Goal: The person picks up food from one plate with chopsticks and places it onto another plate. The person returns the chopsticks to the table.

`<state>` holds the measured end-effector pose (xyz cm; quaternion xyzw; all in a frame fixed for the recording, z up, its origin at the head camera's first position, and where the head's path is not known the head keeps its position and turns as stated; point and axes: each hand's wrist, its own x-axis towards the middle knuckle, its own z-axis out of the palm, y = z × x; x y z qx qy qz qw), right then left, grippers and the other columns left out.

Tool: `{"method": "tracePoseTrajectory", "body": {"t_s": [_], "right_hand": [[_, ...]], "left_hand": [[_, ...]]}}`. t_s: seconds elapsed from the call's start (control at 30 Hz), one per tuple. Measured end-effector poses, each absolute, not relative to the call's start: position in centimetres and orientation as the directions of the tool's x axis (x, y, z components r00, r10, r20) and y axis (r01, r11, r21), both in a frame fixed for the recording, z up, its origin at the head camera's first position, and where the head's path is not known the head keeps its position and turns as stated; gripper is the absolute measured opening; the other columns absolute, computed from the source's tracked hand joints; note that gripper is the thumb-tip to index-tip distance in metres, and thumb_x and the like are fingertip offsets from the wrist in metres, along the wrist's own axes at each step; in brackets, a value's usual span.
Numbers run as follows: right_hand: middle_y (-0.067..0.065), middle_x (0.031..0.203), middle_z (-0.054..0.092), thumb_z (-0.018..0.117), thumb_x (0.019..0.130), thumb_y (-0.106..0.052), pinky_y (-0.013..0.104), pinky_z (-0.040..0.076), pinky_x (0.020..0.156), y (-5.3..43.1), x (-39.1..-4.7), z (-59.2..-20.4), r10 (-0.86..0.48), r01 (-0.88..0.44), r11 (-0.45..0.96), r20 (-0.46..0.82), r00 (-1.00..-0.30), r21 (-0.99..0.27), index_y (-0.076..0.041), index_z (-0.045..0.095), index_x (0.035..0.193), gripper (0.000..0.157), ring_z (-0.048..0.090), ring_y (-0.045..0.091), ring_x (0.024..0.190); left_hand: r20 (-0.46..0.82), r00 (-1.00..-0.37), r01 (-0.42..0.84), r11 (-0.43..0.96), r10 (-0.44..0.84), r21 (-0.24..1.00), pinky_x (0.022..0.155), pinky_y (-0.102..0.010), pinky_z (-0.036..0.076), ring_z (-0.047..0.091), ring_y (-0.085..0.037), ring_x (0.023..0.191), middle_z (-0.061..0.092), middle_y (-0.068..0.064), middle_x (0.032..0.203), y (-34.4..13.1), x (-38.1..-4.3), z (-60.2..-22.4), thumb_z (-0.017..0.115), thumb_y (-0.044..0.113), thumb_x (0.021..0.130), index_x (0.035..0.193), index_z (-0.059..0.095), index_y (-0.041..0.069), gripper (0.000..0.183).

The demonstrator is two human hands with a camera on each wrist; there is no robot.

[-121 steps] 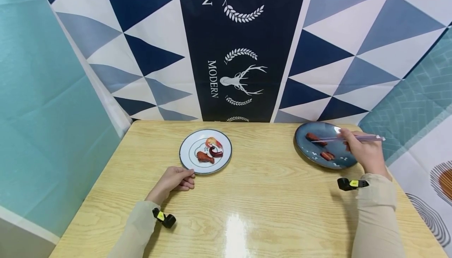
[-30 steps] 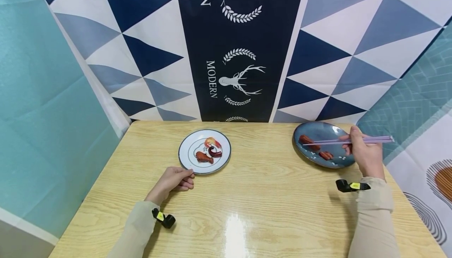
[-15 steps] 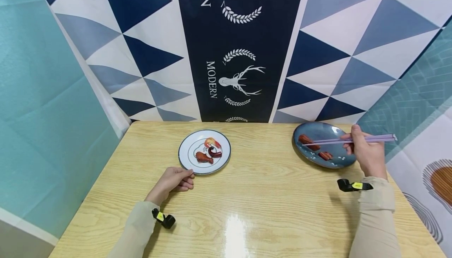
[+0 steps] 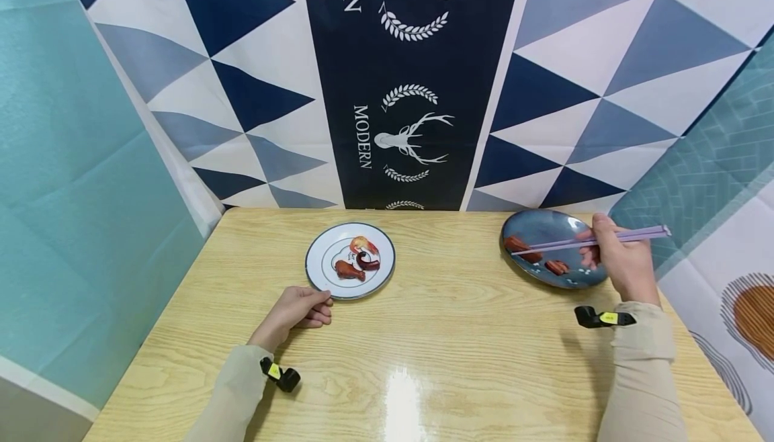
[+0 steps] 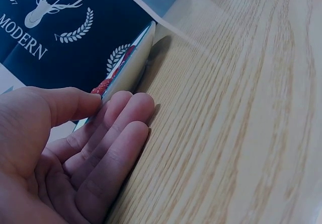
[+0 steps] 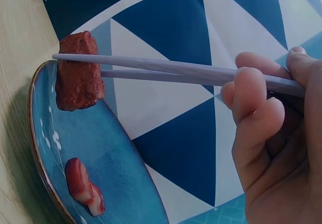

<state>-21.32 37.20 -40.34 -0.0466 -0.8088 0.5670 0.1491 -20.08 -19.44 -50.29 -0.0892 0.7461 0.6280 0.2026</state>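
My right hand holds a pair of lavender chopsticks over the oval blue plate at the far right of the table. Between the chopstick tips is a reddish-brown block of meat, at the left side of that plate. A smaller striped piece of meat lies nearby on the blue plate. With thumb and fingers, my left hand pinches the near rim of the round white plate. On the white plate lie a drumstick, a shrimp and a dark red curved piece.
Both plates stand toward the back of the wooden table. A patterned cloth backdrop rises right behind the table's far edge. Teal sheets hang along the left side. Black cameras sit on both wrists.
The right hand's chopsticks have shifted left across the blue plate, and the block of meat has moved left with them. My left hand keeps its place at the white plate.
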Motion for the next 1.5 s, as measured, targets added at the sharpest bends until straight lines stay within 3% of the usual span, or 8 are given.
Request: {"method": "tracePoseTrajectory", "body": {"t_s": [0.2, 0.4, 0.93, 1.2, 1.37, 1.5], "right_hand": [[0.004, 0.062, 0.069, 0.052, 0.105, -0.045, 0.027, 0.051, 0.041, 36.9, -21.3, -39.9, 0.225, -0.132, 0.334, 0.215, -0.951, -0.933, 0.004, 0.074, 0.093, 0.055, 0.061, 0.016, 0.047], [0.001, 0.063, 0.069, 0.050, 0.106, -0.046, 0.028, 0.052, 0.043, 36.8, -21.6, -39.9, 0.214, -0.128, 0.358, 0.215, -0.953, -0.925, -0.001, 0.075, 0.092, 0.054, 0.062, 0.015, 0.048], [0.004, 0.062, 0.070, 0.052, 0.105, -0.047, 0.030, 0.053, 0.041, 36.0, -21.7, -40.1, 0.174, -0.110, 0.330, 0.175, -0.969, -0.938, 0.000, 0.076, 0.093, 0.054, 0.063, 0.017, 0.047], [0.007, 0.060, 0.069, 0.051, 0.109, -0.035, 0.030, 0.054, 0.042, 35.4, -21.8, -39.8, 0.066, -0.169, 0.306, 0.198, -0.978, -0.937, 0.002, 0.076, 0.091, 0.048, 0.063, 0.020, 0.046], [0.004, 0.060, 0.070, 0.050, 0.109, -0.036, 0.032, 0.054, 0.042, 35.2, -22.1, -39.8, 0.030, -0.155, 0.308, 0.173, -0.985, -0.939, 0.003, 0.076, 0.093, 0.049, 0.062, 0.019, 0.046], [0.010, 0.060, 0.069, 0.051, 0.109, -0.034, 0.033, 0.052, 0.040, 35.0, -22.2, -39.7, 0.003, -0.149, 0.282, 0.156, -0.988, -0.948, 0.006, 0.075, 0.093, 0.049, 0.062, 0.021, 0.045]], "left_hand": [[-0.426, -0.898, -0.401, 0.193, 0.112, 0.895, 0.062, -0.022, 0.064, 0.072, -0.010, 0.064, 0.074, -0.004, 0.076, -19.5, -20.2, -50.4, 0.065, 0.027, 0.102, 0.103, 0.072, -0.004, 0.032], [-0.437, -0.894, -0.414, 0.195, 0.096, 0.889, 0.063, -0.023, 0.064, 0.072, -0.011, 0.064, 0.074, -0.005, 0.077, -19.4, -20.4, -50.5, 0.065, 0.025, 0.102, 0.101, 0.073, -0.003, 0.029], [-0.441, -0.891, -0.414, 0.205, 0.110, 0.887, 0.063, -0.023, 0.064, 0.072, -0.010, 0.064, 0.074, -0.005, 0.077, -19.4, -20.3, -50.4, 0.065, 0.026, 0.102, 0.101, 0.073, -0.003, 0.030], [-0.430, -0.895, -0.401, 0.206, 0.120, 0.893, 0.063, -0.023, 0.064, 0.072, -0.010, 0.064, 0.074, -0.005, 0.077, -19.4, -20.4, -50.3, 0.064, 0.026, 0.102, 0.101, 0.073, -0.003, 0.030], [-0.414, -0.899, -0.383, 0.205, 0.140, 0.901, 0.062, -0.022, 0.063, 0.071, -0.009, 0.063, 0.073, -0.004, 0.075, -19.4, -20.3, -50.3, 0.064, 0.026, 0.102, 0.101, 0.073, -0.004, 0.031], [-0.419, -0.898, -0.389, 0.206, 0.135, 0.898, 0.062, -0.022, 0.063, 0.071, -0.009, 0.063, 0.074, -0.004, 0.076, -19.5, -20.4, -50.3, 0.064, 0.026, 0.102, 0.101, 0.073, -0.003, 0.030]]}}
